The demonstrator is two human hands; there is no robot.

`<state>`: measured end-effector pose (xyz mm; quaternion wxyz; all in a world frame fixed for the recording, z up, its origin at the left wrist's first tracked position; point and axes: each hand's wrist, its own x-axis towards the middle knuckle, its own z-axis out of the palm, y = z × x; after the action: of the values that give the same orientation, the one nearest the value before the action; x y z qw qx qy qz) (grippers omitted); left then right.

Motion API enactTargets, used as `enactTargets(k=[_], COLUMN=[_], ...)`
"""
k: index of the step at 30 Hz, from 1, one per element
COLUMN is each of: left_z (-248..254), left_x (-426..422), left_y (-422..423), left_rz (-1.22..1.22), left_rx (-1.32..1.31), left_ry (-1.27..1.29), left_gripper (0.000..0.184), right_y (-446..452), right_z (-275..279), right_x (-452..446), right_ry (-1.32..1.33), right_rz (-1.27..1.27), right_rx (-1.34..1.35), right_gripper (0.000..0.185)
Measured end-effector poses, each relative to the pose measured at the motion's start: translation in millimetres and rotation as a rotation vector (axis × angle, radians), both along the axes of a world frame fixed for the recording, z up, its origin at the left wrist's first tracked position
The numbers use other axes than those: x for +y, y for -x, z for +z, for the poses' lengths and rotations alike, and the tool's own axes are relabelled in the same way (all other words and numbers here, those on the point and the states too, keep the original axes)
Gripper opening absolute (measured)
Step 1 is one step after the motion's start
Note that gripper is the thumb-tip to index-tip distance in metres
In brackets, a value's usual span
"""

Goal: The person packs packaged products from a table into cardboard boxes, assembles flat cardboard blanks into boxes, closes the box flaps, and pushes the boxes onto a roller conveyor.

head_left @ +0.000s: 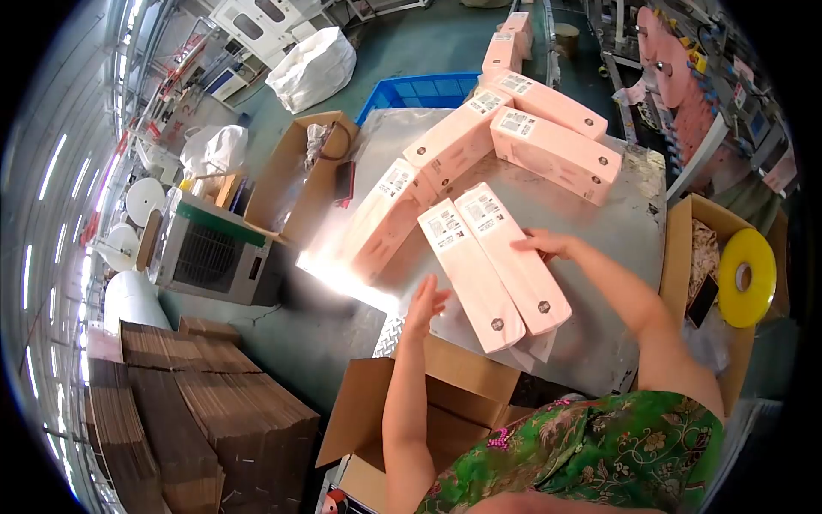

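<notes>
Head view: a metal table [591,231] is filling the middle of the frame, bright glare burning at its left edge. More pink packs [458,141] are lying across its upper half. A blue crate [419,88] is sitting behind it at upper centre, a white sack [315,70] is standing on the floor at upper left, and cardboard stacks [248,420] are filling the lower left. An open carton [360,407] is waiting at lower centre; at right, a yellow roll [762,274] is resting at another carton [678,248].

The left hand [422,308] is holding nothing, its fingers spreading apart. The right hand [548,244] is touching the right pack [514,257] with its fingertips; whether it is pinching, I cannot tell.

Both front packs are lying side by side, slanting down to the right, between the hands. The left pack [471,274] is lying just beside the left hand; the right pack is reaching under the right hand's fingertips.
</notes>
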<state>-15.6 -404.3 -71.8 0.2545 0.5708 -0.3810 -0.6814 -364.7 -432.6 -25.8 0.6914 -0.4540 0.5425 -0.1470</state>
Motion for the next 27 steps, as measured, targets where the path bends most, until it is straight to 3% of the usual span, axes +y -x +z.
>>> enactTargets(k=[2,3,5,9,12,13,14,17,19,20,22,24,26,27], left_z=[-37.6,-38.1,-14.3,38.2,86.7,94.2,98.8,55.0,8.2,-7.6,-14.3,-59.2,-123.5,-126.2], left_x=[-7.4,-1.5,17.5,121.0,226.1,262.2,299.3,397.0,455.0,481.6,490.2,478.8,478.2,486.4], left_y=[12.4,28.8,52.9,27.1,-15.5,-28.3,-19.1,-64.9,-94.5,-104.6,-100.6,-116.3,-156.5,-154.6], left_rz=[0.228,0.217,0.193,0.293,0.219,0.195,0.542,0.606,0.616,0.612,0.937,1.204,1.206,1.108], left_rx=[0.031,0.142,0.36,0.266,-0.011,-0.124,0.236,-0.106,-0.308,-0.404,-0.158,-0.091,-0.168,-0.462], left_ry=[-0.016,0.005,0.059,0.411,0.676,0.585,0.53,0.399,0.306,0.26,0.416,0.309,0.009,-0.162], left_gripper=[0.067,0.066,0.066,0.057,0.056,0.053,0.05,0.049,0.048,0.047,0.048,0.051,0.053,0.053], right_y=[-12.9,-23.7,-39.5,-71.7,-111.9,-131.5,-148.0,-202.2,-231.6,-248.6,-279.0,-310.1,-343.0,-343.9], right_z=[-26.0,-33.1,-27.4,34.3,88.4,86.6,86.9,72.6,24.9,3.8,-52.9,-107.2,-167.5,-164.4], right_x=[-15.0,-15.3,5.1,66.0,133.0,154.2,179.6,256.8,289.2,304.5,327.5,343.7,340.6,344.7], right_ry=[-0.065,0.015,0.323,0.86,0.641,0.609,0.544,0.303,0.25,0.219,0.194,0.059,-0.193,-0.258], right_rz=[0.011,0.002,0.01,0.118,0.348,0.386,0.414,0.439,0.517,0.531,0.521,0.446,0.422,0.622], right_rx=[-0.031,-0.088,-0.117,-0.078,-0.365,-0.473,-0.529,-0.61,-0.675,-0.659,-0.571,-0.369,-0.092,-0.003], right_gripper=[0.096,0.093,0.097,0.091,0.122,0.123,0.122,0.118,0.118,0.116,0.113,0.106,0.082,0.073])
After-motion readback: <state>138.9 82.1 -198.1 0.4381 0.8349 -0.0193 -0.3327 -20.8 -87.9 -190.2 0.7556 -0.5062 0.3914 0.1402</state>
